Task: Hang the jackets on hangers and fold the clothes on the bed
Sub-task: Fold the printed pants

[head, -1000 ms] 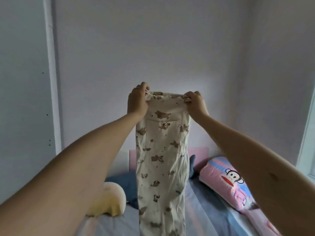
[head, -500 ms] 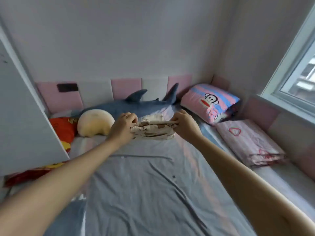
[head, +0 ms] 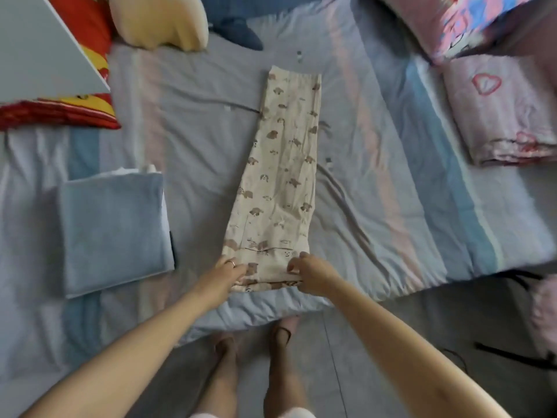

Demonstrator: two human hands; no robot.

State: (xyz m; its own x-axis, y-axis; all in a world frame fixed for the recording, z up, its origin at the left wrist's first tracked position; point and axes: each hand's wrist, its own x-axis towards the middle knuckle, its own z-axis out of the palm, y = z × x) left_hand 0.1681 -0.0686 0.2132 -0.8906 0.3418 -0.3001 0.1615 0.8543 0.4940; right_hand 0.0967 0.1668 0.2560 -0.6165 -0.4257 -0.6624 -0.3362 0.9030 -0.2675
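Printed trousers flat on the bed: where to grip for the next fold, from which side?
Grip the printed trousers at the two corners of their near end, coming in over the near edge of the bed. They lie as one long flat strip running straight away from the person, so those corners are closest and should lift evenly. The left hand and right hand pinch there now.

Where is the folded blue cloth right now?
Head view: the blue cloth lies on the bed, left of the printed trousers, red cushion beyond it.

Both arms extended, left hand (head: 226,271) and right hand (head: 313,274) apparently pinching.
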